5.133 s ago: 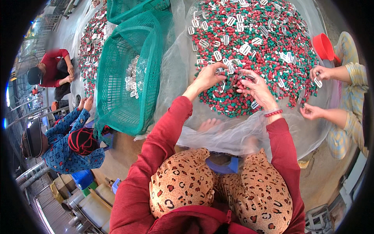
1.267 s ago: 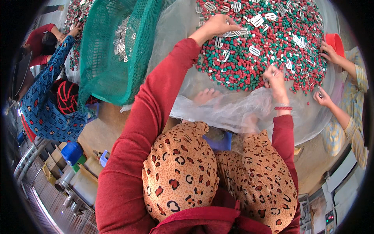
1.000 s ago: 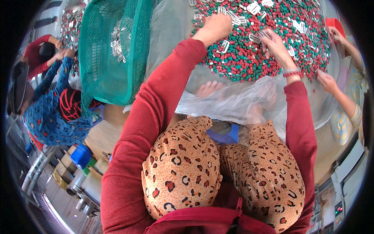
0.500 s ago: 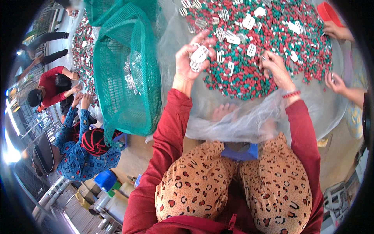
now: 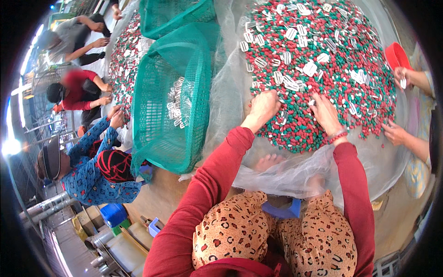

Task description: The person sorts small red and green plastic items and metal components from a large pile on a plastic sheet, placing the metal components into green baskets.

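Note:
A wide heap of small red, green and white pellets (image 5: 295,131) lies before me, strewn with flat white slotted pieces (image 5: 309,69). At the heap's near left part, my left hand (image 5: 264,110) is palm down with curled fingers. Its fingertips are hidden, so what it holds cannot be made out. My right hand (image 5: 326,114) is to its right, fingers bent down into the pellets. Between its thumb and fingertips shows a small white piece (image 5: 312,102), too small to name further.
Left of the heap stands a green mesh-lined basket (image 5: 138,134) holding slotted pieces (image 5: 175,104). Translucent sheeting (image 5: 295,177) edges the heap. Another person's hands (image 5: 400,134) work at the right, near a red bowl (image 5: 398,56). Several people sit along another heap at left.
My left hand, earlier raised with white slotted pieces in it, has turned over and lowered to the heap. My right hand stays low at the pellets. The whole view has shifted.

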`<state>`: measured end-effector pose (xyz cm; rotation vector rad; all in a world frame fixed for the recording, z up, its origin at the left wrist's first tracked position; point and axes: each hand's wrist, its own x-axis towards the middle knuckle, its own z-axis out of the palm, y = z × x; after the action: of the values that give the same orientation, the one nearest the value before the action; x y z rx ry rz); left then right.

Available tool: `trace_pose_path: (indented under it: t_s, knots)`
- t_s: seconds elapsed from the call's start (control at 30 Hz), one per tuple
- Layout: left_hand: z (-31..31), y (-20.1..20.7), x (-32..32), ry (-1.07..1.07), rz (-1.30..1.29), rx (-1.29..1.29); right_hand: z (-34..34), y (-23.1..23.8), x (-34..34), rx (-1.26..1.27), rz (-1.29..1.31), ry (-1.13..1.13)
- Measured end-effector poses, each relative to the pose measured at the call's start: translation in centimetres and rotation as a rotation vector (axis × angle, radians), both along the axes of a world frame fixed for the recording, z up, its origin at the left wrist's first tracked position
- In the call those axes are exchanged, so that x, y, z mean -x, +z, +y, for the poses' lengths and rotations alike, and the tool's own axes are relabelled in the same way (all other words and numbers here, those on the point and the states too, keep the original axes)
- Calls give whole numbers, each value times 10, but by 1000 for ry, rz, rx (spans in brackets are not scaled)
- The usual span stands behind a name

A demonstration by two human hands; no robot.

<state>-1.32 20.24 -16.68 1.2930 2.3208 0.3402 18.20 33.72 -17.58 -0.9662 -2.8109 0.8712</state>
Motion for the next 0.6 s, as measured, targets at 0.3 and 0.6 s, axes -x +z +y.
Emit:
trace_pose_path:
  t_s: [0.3, 0.6]
  knots:
    - [-26, 36, 6, 581, -1822, -346, -7, 79, -3, 881, 252, -488]
    - [-27, 36, -46, 723, -2443, -408, -55, 168, 42, 85, 359, 409]
